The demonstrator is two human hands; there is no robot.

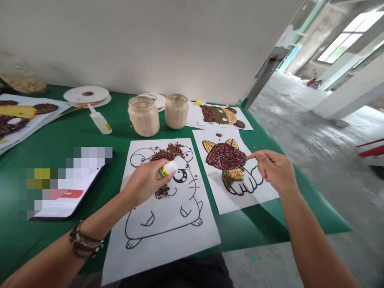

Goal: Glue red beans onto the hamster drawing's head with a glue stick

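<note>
My left hand (pixel 147 176) is closed around a small glue bottle (pixel 166 170) with a yellow label and white end. It is over a paper with a hamster outline (pixel 168 232), where loose red and green beans (pixel 171 152) lie on the head and around the mouth. My right hand (pixel 274 168) is at the right cheek of a fox-like picture (pixel 228 156), its index finger stretched forward and the others curled. Whether a bean is at that fingertip is too small to tell. Dark red beans fill the fox's face; yellow kernels fill the ears and chest.
Two jars (pixel 144 118) (pixel 177 112) stand behind the papers. A white dropper bottle (pixel 100 121) lies near a ribbon spool (pixel 87 95). A phone (pixel 87 180), partly blurred, is at left. Finished-looking bean pictures (pixel 223 115) lie at the back right and far left. The green table (pixel 252 222) ends at right.
</note>
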